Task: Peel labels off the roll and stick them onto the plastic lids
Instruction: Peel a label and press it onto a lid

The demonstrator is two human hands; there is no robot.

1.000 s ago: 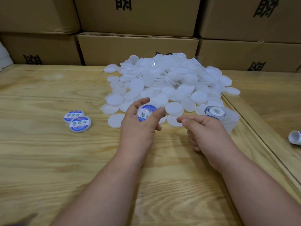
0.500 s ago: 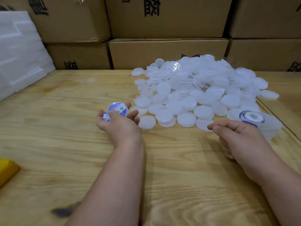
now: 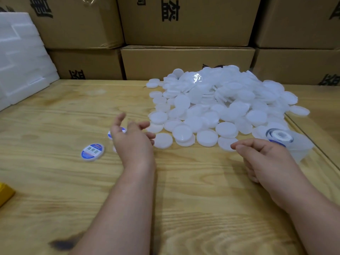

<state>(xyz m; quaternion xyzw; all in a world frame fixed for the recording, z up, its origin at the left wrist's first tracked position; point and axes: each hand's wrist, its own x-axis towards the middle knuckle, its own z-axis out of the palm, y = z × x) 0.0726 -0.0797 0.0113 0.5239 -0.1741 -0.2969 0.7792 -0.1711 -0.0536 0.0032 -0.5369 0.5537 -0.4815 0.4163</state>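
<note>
Left hand (image 3: pixel 132 142) is seen over the wooden table (image 3: pixel 55 181), fingers spread and loose, nothing held. Just beyond its knuckles a labelled lid (image 3: pixel 116 132) is partly hidden, only a blue-and-white edge showing. A second labelled lid (image 3: pixel 93 152) lies flat on the table at about 9 o'clock from that hand, near but apart; blue band, white centre, green Chinese characters, too blurred to be read with confidence.

Right hand (image 3: pixel 265 159): forefinger and thumb are drawn together at the tips, remaining fingers curled under. Whether a label is pinched there cannot be told.

Label roll (image 3: pixel 279 136) sits in a clear plastic tub (image 3: pixel 301 148), just beyond the right hand at about 1 o'clock from its fingertips, core axis upright. The right hand is by far the nearer to it.

Pile of plain lids (image 3: pixel 220 100), white and round, spreads across the far centre of the table. Its closest loose lid (image 3: pixel 163 140) lies flat at about 3 o'clock from the left fingers, just beside them; the left hand is the nearer. Judged: the next lid would be taken by the left hand, the next label by the right.

Cardboard boxes (image 3: pixel 187 61) are stacked behind, printed with large black Chinese characters, mostly cropped. White foam sheets (image 3: pixel 22 56) lean at 10 o'clock; a yellow object (image 3: pixel 5 193) is cut off at the left edge.
</note>
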